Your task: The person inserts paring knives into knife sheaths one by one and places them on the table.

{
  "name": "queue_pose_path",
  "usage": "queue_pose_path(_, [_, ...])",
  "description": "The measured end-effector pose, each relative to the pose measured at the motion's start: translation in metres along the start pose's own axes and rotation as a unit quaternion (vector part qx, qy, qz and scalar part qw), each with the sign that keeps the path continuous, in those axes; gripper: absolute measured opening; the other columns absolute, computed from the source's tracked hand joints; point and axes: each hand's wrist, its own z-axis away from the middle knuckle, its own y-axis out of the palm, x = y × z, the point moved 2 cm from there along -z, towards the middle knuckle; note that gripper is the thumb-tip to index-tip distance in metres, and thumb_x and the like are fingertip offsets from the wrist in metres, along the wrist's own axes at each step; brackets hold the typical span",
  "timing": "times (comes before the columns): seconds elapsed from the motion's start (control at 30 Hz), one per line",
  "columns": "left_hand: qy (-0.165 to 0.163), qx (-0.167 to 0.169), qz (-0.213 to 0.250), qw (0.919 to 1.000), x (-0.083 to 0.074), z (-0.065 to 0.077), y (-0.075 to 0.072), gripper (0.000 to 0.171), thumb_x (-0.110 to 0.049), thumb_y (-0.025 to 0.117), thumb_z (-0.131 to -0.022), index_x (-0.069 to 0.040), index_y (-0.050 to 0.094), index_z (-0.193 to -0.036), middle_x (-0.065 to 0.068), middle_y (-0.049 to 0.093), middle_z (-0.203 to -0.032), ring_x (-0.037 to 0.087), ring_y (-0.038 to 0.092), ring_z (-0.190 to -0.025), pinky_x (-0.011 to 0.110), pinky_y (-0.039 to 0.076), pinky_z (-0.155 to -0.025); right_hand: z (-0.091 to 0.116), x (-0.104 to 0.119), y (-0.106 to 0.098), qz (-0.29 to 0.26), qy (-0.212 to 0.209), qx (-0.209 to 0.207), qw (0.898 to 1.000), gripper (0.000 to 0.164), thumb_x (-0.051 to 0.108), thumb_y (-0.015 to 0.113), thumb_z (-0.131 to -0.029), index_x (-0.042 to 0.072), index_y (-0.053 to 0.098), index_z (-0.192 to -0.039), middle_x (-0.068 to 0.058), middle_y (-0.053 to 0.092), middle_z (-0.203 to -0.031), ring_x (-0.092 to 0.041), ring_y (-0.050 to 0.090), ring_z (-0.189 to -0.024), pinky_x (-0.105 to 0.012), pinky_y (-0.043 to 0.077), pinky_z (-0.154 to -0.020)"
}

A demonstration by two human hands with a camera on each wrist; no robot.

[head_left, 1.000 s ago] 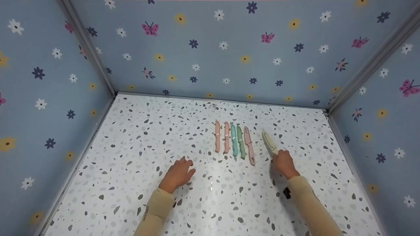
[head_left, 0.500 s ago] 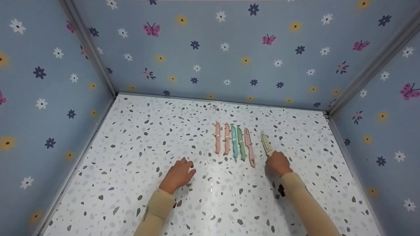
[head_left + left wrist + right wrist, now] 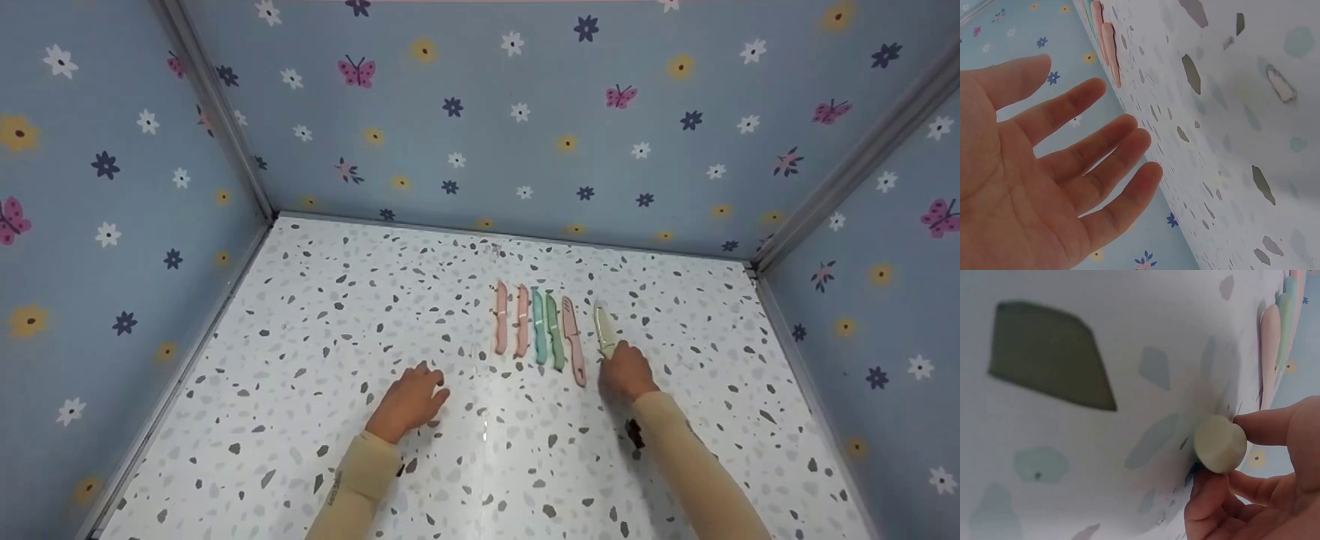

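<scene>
In the head view my right hand (image 3: 628,372) holds a cream-coloured knife (image 3: 604,327) by its handle, blade pointing away from me. The right wrist view shows its round handle end (image 3: 1220,444) pinched between thumb and fingers, close to the tabletop. To its left several knives lie side by side: a pink one with slots in the blade (image 3: 574,341), a green one (image 3: 555,334), a teal one (image 3: 539,328) and two pink ones, one of them at the row's left end (image 3: 501,318). My left hand (image 3: 409,401) holds nothing, fingers spread and slightly bent.
The white speckled tabletop (image 3: 360,300) is bounded by a blue flowered back wall (image 3: 495,172) and by side walls, with grey metal strips at the corners.
My right hand has drawn the cream knife left and slightly toward me, turning it closer in line with the row. The left hand stays where it was.
</scene>
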Motion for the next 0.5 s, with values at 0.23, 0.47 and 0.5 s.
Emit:
queue_pose_path(0.23, [-0.001, 0.003, -0.003, 1.0, -0.003, -0.003, 0.004, 0.025, -0.026, 0.054, -0.096, -0.006, 0.061, -0.111, 0.009, 0.053, -0.098, 0.024, 0.05, -0.087, 0.042, 0.045, -0.077, -0.004, 0.006, 0.002, -0.008, 0.008, 0.003, 1.0, 0.048, 0.022, 0.045, -0.098, -0.01, 0.035, -0.133, -0.026, 0.05, -0.118, -0.037, 0.052, -0.109, -0.051, 0.04, -0.092])
queue_pose_path(0.47, [0.003, 0.012, -0.011, 0.9999, -0.011, -0.008, 0.004, 0.033, -0.027, 0.052, -0.098, -0.003, 0.057, -0.12, 0.013, 0.053, -0.106, 0.027, 0.05, -0.096, 0.043, 0.045, -0.081, -0.004, 0.008, 0.001, -0.009, 0.014, 0.003, 1.0, 0.054, 0.028, 0.046, -0.098, -0.011, 0.034, -0.134, -0.025, 0.05, -0.118, -0.032, 0.052, -0.1, -0.048, 0.042, -0.088])
queue_pose_path(0.5, [0.002, 0.009, -0.017, 0.9998, -0.012, -0.009, 0.003, 0.034, -0.027, 0.052, -0.097, -0.002, 0.056, -0.121, 0.014, 0.053, -0.108, 0.029, 0.051, -0.098, 0.045, 0.045, -0.083, -0.003, 0.008, 0.0, -0.007, 0.01, -0.001, 1.0, 0.056, 0.03, 0.047, -0.098, -0.012, 0.034, -0.133, -0.025, 0.05, -0.116, -0.031, 0.052, -0.096, -0.047, 0.043, -0.085])
